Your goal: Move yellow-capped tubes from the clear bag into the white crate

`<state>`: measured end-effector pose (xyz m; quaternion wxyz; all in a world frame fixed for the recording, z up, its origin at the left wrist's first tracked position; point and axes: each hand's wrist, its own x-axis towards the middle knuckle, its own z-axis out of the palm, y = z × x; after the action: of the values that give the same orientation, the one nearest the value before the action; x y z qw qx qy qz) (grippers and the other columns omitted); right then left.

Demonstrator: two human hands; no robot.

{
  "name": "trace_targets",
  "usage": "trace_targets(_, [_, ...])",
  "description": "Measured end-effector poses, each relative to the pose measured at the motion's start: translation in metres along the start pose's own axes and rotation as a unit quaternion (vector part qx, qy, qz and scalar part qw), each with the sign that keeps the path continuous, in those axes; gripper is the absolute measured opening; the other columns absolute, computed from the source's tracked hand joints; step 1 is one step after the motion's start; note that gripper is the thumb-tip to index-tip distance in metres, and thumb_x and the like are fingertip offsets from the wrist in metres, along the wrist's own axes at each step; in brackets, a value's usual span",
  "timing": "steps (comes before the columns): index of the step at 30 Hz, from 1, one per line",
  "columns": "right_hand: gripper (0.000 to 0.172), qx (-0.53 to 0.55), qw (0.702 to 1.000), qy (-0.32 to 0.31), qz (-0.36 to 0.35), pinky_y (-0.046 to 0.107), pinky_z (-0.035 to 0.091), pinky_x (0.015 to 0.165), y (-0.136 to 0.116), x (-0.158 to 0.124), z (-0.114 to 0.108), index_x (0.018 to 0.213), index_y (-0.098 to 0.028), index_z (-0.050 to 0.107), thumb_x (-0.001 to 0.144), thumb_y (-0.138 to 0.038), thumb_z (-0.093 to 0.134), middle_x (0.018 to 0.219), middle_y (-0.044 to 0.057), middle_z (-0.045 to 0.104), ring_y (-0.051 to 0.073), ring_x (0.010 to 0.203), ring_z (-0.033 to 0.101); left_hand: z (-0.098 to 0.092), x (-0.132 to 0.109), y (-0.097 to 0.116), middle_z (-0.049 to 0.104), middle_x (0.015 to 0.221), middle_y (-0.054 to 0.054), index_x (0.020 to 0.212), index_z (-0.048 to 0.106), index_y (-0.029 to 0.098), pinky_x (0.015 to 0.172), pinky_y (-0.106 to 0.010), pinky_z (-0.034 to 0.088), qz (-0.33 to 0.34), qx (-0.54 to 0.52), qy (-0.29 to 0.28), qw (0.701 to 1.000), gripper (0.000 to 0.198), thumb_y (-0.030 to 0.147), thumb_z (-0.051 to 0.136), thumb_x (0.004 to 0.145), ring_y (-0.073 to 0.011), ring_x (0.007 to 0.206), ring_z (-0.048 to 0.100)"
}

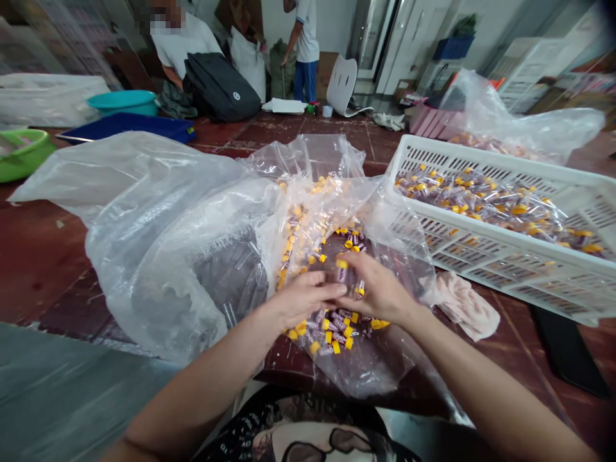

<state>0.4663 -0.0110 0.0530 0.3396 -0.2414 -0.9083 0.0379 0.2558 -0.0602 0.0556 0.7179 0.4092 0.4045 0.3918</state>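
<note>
Over the plastic sheeting, my left hand [303, 296] and my right hand [380, 285] come together around a small clear bottle with a yellow cap [342, 272]. My left fingers are closed together, their tips against its lower part. My right thumb and fingers curl round it from the other side, with a second yellow-capped bottle [360, 290] in the palm. Below the hands lies a heap of the same bottles [337, 330], purple-marked. More of them spill from a clear plastic bag [308, 192] just beyond. Some fingertips are blurred or hidden.
A white slatted crate [481, 240] holding wrapped yellow-capped bottles stands at right, with a pink cloth [464, 305] beside it. Empty clear tubes or sleeves [235, 269] lie in a large plastic bag [144, 256] at left. Behind are a blue tray [129, 128] and people.
</note>
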Motion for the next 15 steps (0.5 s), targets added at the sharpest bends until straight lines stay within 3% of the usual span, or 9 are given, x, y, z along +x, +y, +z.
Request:
trace_targets(2, [0.070,-0.079,0.990,0.089,0.070,0.048,0.059,0.089,0.034,-0.001,-0.043,0.141,-0.018,0.047,0.086,-0.053,0.074,0.118,0.016,0.066,0.029,0.103,0.067,-0.029,-0.016,0.010,0.072,0.126,-0.011,0.122,0.070,0.022,0.102,-0.038,0.053,0.058,0.136,0.041,0.988,0.042,0.038,0.079,0.084,-0.0222,0.115,0.068])
trace_targets(4, [0.091,-0.189,0.948,0.200,0.160,0.054,0.058,0.087,0.083,-0.005,-0.099,0.146,-0.015,0.044,0.078,-0.066,0.077,0.116,0.018,0.064,0.033,0.100,0.066,-0.071,-0.032,0.020,0.070,0.131,-0.009,0.130,0.065,0.024,0.109,-0.042,0.049,0.132,0.288,0.153,0.936,0.047,0.047,0.070,0.089,-0.0243,0.121,0.065])
trace_targets(5, [0.103,-0.247,0.921,0.228,0.198,0.059,0.055,0.094,0.108,-0.010,-0.127,0.149,-0.014,0.042,0.072,-0.072,0.078,0.123,0.022,0.061,0.037,0.110,0.064,-0.095,-0.039,0.023,0.071,0.129,-0.010,0.128,0.065,0.021,0.110,-0.044,0.048,0.166,0.341,0.223,0.898,0.049,0.051,0.069,0.088,-0.0258,0.121,0.065])
trace_targets(6, [0.112,-0.279,0.907,0.222,0.225,0.063,0.048,0.104,0.130,-0.014,-0.152,0.155,-0.013,0.035,0.072,-0.074,0.077,0.137,0.027,0.054,0.042,0.126,0.056,-0.119,-0.044,0.024,0.072,0.126,-0.011,0.126,0.065,0.019,0.109,-0.045,0.050,0.178,0.380,0.276,0.865,0.054,0.054,0.068,0.086,-0.0279,0.118,0.067])
trace_targets(8, [0.130,-0.321,0.885,0.198,0.273,0.070,0.030,0.116,0.155,-0.022,-0.183,0.163,-0.010,0.013,0.071,-0.074,0.078,0.160,0.035,0.025,0.049,0.149,0.028,-0.163,-0.052,0.020,0.073,0.125,-0.012,0.124,0.065,0.017,0.104,-0.045,0.053,0.134,0.456,0.316,0.821,0.059,0.059,0.065,0.082,-0.0308,0.116,0.068])
trace_targets(10, [0.131,-0.337,0.887,0.178,0.260,0.071,0.023,0.120,0.152,-0.024,-0.181,0.165,-0.012,0.007,0.073,-0.070,0.079,0.165,0.032,0.015,0.049,0.154,0.017,-0.193,-0.055,0.008,0.073,0.124,-0.014,0.123,0.065,0.017,0.102,-0.046,0.054,0.080,0.510,0.319,0.795,0.061,0.061,0.062,0.081,-0.0326,0.113,0.069])
trace_targets(11, [0.121,-0.333,0.901,0.165,0.223,0.068,0.026,0.121,0.142,-0.021,-0.166,0.164,-0.015,0.014,0.077,-0.067,0.079,0.164,0.029,0.024,0.047,0.152,0.024,-0.202,-0.055,0.001,0.073,0.123,-0.014,0.123,0.065,0.017,0.101,-0.046,0.054,0.060,0.529,0.312,0.787,0.061,0.061,0.061,0.080,-0.0333,0.112,0.069])
trace_targets(13, [0.079,-0.284,0.949,0.086,0.107,0.055,0.041,0.118,0.114,-0.011,-0.118,0.156,-0.022,0.038,0.091,-0.053,0.070,0.151,0.020,0.050,0.036,0.141,0.047,-0.206,-0.052,-0.012,0.073,0.123,-0.015,0.123,0.064,0.017,0.100,-0.046,0.054,0.038,0.557,0.295,0.776,0.062,0.061,0.061,0.079,-0.0338,0.110,0.070])
trace_targets(15, [0.041,-0.212,0.974,-0.081,0.002,0.043,0.052,0.108,0.090,0.002,-0.058,0.141,-0.025,0.057,0.101,-0.032,0.057,0.140,0.011,0.062,0.026,0.126,0.061,-0.198,-0.046,-0.019,0.073,0.120,-0.015,0.121,0.065,0.018,0.098,-0.044,0.054,0.030,0.562,0.285,0.776,0.060,0.060,0.063,0.078,-0.0334,0.107,0.070])
